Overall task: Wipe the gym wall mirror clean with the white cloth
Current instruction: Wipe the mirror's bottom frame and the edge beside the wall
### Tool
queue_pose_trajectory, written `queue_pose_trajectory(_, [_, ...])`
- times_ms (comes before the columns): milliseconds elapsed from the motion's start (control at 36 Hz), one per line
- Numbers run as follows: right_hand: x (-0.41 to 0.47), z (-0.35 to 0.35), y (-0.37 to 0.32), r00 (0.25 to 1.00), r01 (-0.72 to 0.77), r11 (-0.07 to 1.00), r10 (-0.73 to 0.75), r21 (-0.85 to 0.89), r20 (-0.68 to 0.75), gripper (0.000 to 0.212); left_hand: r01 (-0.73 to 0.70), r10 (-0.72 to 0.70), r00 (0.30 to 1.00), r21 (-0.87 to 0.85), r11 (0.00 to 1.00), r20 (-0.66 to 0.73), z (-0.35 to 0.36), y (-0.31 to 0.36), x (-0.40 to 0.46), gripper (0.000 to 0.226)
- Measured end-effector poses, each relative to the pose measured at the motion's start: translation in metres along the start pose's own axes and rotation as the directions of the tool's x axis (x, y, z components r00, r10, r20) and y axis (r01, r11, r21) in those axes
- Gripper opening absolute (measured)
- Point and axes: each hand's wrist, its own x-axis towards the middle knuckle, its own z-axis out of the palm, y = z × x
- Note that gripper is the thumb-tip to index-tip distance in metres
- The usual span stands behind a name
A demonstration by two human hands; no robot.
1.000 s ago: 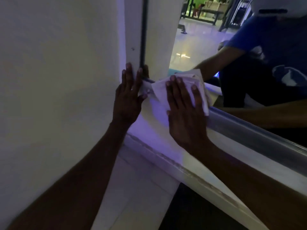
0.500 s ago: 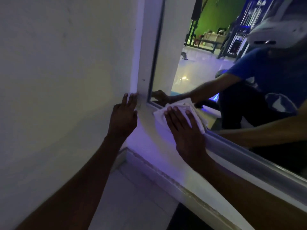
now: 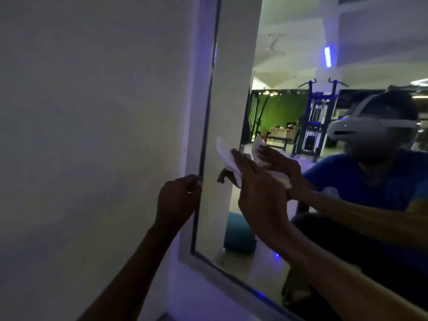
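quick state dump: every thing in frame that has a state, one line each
white cloth: crumpled, pressed flat against the mirror glass under the right hand.
right hand: fingers straight, pressing the cloth on the glass.
left hand: fingers curled at the mirror's left frame edge; grip on it unclear.
mirror: upright on the wall, reflecting the gym and the person.
mirror frame: white, fixed to the wall.

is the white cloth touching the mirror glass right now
Touching. The head view shows the right hand pressing the white cloth flat on the mirror, the cloth meeting its own reflection.
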Motion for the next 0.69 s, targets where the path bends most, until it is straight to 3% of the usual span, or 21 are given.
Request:
queue_pose_trajectory(111, [0.093, -0.041, -0.022, 0.998, 0.026, 0.998, -0.022, 0.061, -0.059, 0.059, -0.002, 0.003, 1.000, -0.133, 0.991, 0.009, -0.053, 0.040, 0.098, 0.049])
queue_pose_trajectory(306, [0.320, -0.146, -0.060, 0.967, 0.167, 0.985, -0.156, 0.039, -0.201, 0.056, -0.075, 0.061, 0.996, -0.272, 0.959, -0.061, -0.174, 0.135, 0.299, 0.042])
queue_pose_trajectory(389, [0.410, -0.198, -0.074, 0.941, 0.166, 0.985, -0.144, 0.047, -0.307, 0.051, -0.097, 0.086, 0.995, -0.362, 0.927, -0.046, -0.224, 0.179, 0.382, 0.059])
queue_pose_trajectory(472, [0.498, -0.254, -0.088, 0.914, 0.135, 0.987, -0.088, 0.092, -0.396, 0.042, -0.145, 0.131, 0.989, -0.360, 0.922, -0.063, -0.277, 0.225, 0.467, 0.061])
queue_pose_trajectory(528, [0.557, -0.296, -0.099, 0.932, 0.092, 0.991, -0.051, 0.097, -0.360, 0.038, -0.183, 0.166, 0.983, -0.335, 0.924, -0.079, -0.314, 0.258, 0.523, 0.063])
queue_pose_trajectory(611, [0.640, -0.352, -0.118, 0.983, 0.003, 1.000, 0.000, 0.016, -0.184, 0.033, -0.238, 0.222, 0.971, -0.278, 0.930, -0.089, -0.364, 0.308, 0.597, 0.066])
queue_pose_trajectory(694, [0.713, -0.396, -0.128, 0.982, 0.015, 0.992, -0.038, -0.125, -0.183, 0.043, -0.299, 0.286, 0.953, -0.158, 0.941, -0.098, -0.401, 0.349, 0.656, 0.055])
